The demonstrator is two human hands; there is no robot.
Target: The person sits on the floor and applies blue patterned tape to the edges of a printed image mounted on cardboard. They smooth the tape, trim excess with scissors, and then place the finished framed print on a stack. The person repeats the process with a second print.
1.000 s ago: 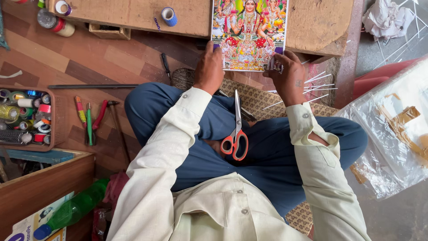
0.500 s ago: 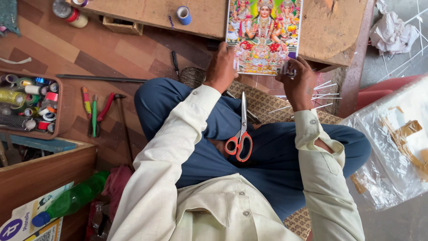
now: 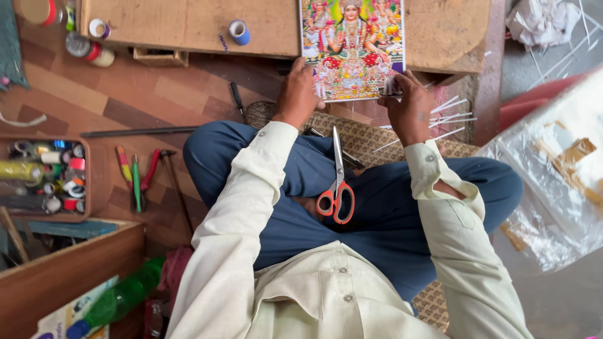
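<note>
Evidently light, thin and easily creased, the colourful picture print (image 3: pixel 352 47) lies on the low wooden table (image 3: pixel 188 25) – left hand (image 3: pixel 296 94) and right hand (image 3: pixel 411 107) pinching its near corners, probably the safest hold.

Soft, even daylight, barely any shadows; sharp at the centre, slight glare on the plastic sheet (image 3: pixel 553 188) at right.

Cream long-sleeved shirt with buttoned cuffs and front placket, over dark blue trousers.
</note>
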